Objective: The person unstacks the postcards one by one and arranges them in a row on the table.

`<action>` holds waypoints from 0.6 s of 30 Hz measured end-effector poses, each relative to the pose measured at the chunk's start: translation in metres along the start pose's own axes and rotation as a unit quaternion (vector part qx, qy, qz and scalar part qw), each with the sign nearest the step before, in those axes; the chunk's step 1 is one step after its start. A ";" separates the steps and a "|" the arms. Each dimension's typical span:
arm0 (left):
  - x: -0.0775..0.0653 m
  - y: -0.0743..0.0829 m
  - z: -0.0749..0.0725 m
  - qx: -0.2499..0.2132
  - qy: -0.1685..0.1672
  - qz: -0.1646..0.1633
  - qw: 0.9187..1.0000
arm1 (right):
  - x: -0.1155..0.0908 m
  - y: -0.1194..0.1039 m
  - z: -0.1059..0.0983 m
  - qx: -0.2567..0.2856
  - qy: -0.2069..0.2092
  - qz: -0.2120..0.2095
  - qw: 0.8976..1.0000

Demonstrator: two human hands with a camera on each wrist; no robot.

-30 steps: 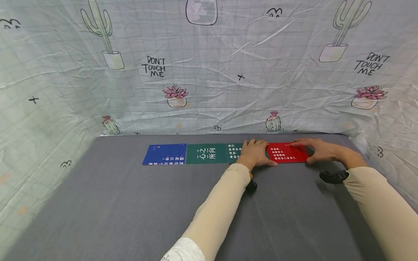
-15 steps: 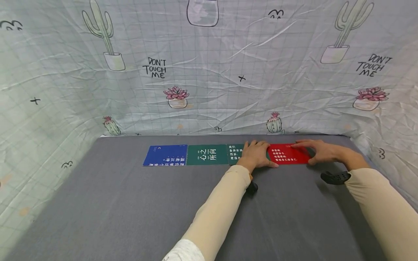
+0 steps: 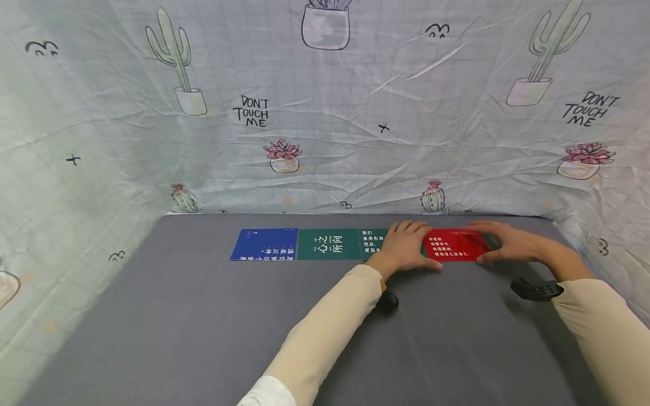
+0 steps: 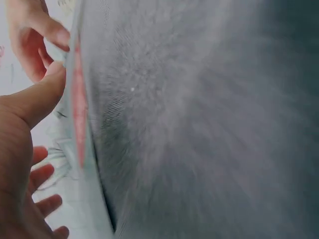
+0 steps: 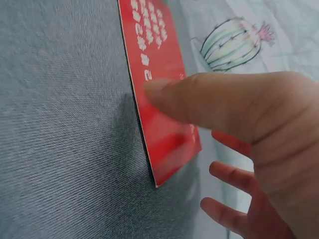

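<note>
In the head view, a red card [image 3: 452, 246] with white lettering lies flat at the right end of a row of cards. My left hand [image 3: 406, 247] rests over the green card with several lines of text [image 3: 371, 242], hiding part of it. Its thumb reaches the red card's front left corner. My right hand [image 3: 518, 242] spans the red card's right end, thumb at the front edge and fingers at the back. The right wrist view shows that thumb [image 5: 199, 99] over the red card, with the other fingers extended beyond it. Whether the thumb presses is unclear.
Left in the row lie a green card with large characters [image 3: 328, 244] and a blue card [image 3: 265, 244], edge to edge. The grey table [image 3: 203, 327] spreads in front. Cactus-printed cloth [image 3: 345, 135] hangs behind and at both sides.
The head view has shifted, so the scene sits slightly lower and further right. Both hands stay around the red card; the right thumb lies a little further in over its front right corner.
</note>
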State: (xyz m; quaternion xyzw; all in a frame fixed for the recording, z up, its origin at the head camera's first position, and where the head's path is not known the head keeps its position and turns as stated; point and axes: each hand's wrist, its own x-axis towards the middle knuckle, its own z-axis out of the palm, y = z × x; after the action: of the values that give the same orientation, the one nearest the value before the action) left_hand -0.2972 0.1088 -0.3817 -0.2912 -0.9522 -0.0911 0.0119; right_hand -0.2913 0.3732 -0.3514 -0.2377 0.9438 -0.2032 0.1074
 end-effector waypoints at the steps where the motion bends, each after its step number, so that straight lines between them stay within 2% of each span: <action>1: -0.003 -0.002 -0.001 -0.004 0.010 0.008 1.000 | -0.001 -0.001 0.000 -0.001 0.008 0.002 1.000; 6: -0.031 -0.017 -0.014 -0.047 0.037 0.013 0.998 | -0.013 -0.011 0.002 -0.012 0.056 0.025 0.998; 9: -0.051 -0.031 -0.023 -0.071 0.046 0.008 0.996 | -0.022 -0.021 0.005 -0.030 0.091 0.017 0.995; 13: -0.077 -0.058 -0.037 -0.077 0.067 0.012 0.995 | -0.030 -0.032 0.004 -0.059 0.136 -0.012 0.989; 18: -0.115 -0.093 -0.048 -0.077 0.087 0.006 0.993 | -0.042 -0.036 0.003 -0.074 0.179 -0.026 0.981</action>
State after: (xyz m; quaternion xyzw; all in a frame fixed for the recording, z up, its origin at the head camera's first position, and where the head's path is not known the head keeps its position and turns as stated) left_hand -0.2553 -0.0394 -0.3586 -0.2880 -0.9360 -0.1889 0.0732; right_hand -0.2395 0.3642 -0.3340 -0.2290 0.9536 -0.1750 -0.0866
